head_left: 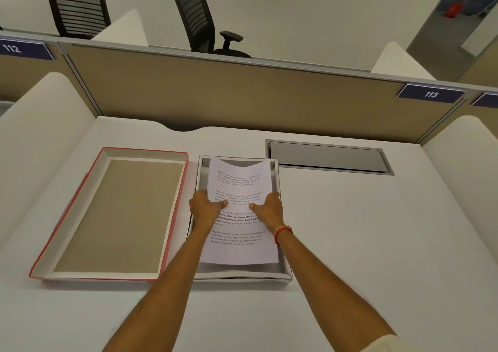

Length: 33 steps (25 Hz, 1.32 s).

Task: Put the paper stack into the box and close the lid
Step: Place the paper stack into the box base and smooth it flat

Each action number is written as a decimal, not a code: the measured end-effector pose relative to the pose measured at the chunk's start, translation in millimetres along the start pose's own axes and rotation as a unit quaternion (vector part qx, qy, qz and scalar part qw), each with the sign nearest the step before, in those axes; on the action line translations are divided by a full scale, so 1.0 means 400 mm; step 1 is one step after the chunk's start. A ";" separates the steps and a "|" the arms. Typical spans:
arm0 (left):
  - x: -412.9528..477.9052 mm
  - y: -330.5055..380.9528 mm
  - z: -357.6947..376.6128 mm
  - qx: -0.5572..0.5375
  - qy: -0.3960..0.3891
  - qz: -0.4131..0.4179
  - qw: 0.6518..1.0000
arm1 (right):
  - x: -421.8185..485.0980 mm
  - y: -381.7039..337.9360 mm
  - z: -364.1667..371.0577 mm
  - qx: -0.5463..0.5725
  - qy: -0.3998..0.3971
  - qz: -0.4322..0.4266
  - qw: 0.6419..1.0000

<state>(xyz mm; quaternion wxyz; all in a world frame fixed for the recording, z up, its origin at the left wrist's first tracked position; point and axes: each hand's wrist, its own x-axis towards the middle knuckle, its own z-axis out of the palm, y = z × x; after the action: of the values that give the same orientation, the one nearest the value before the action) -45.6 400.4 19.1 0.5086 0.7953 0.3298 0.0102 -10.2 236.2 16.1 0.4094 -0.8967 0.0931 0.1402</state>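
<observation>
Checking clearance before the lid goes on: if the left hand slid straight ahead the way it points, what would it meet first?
Probably the box's far wall; the left hand grips the paper stack over it, though height is unclear.

- Left hand (pixel 206 206): arm fully extended forward, palm turned inward, thumb pointing right across the top, remaining fingers hidden beneath.
- Right hand (pixel 268 208): arm extended likewise, mirrored pose, thumb pointing left; an orange thread band (pixel 282 231) circles the wrist.
- Both thumbs nearly meet.
</observation>
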 end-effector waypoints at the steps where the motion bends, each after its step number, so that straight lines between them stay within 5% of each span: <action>1: 0.001 -0.002 0.000 0.000 0.000 -0.001 1.000 | 0.001 0.001 0.003 0.002 -0.002 -0.001 1.000; 33: 0.001 -0.048 0.020 0.008 0.006 0.032 0.999 | 0.009 0.032 0.009 -0.002 -0.006 0.030 1.000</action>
<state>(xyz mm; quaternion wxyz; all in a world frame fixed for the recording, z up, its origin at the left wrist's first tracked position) -52.5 399.3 -0.3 0.4993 0.8097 0.3071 0.0287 -11.1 230.5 3.6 0.4035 -0.8935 0.1175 0.1583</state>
